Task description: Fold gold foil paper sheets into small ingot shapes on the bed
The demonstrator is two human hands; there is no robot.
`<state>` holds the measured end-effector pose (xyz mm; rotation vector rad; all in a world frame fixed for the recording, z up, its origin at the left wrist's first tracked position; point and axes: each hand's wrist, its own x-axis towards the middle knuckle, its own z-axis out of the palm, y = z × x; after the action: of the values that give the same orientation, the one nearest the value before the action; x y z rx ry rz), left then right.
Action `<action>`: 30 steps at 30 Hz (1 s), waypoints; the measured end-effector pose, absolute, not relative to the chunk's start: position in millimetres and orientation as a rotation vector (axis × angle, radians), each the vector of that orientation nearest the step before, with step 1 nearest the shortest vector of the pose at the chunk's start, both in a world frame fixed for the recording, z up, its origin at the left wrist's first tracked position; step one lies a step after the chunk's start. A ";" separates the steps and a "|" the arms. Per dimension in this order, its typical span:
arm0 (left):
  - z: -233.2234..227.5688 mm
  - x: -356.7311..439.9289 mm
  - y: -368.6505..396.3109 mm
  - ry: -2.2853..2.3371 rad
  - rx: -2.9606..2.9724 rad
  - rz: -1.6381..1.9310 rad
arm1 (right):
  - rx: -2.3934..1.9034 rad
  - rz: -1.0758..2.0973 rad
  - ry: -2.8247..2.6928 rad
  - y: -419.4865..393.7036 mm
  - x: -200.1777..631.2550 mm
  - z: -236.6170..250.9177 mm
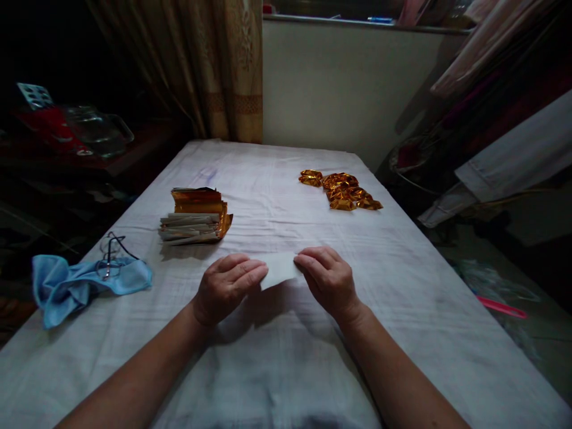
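Observation:
A small whitish sheet of paper [280, 269] is stretched between my two hands, just above the white cloth. My left hand [230, 285] pinches its left end, and my right hand [327, 279] grips the right end between thumb and fingers. Beyond my left hand sits a stack of sheets [192, 226], gold foil on one side and greyish on the other, some curled upright. Several folded shiny gold foil pieces [342, 189] lie in a heap at the far right. The underside of the held sheet is hidden.
A light blue cloth [84, 283] with eyeglasses [111, 259] on it lies at the left edge. The white sheet-covered surface [268, 369] ends before a wall. A glass jug [96, 131] stands on a dark side table. Hanging clothes [518, 143] are at the right.

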<state>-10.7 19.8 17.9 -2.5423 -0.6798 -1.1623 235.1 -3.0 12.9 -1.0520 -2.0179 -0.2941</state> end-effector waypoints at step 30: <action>2.0 -23.3 2.7 -1.442 -2.909 -0.509 | -1.400 0.308 -2.111 -19.4 228.4 -19.8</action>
<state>-23.3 2.7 2.0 -2.9094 -1.4420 -0.5092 228.4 -19.4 -19.8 -1.4000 -2.1114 0.3083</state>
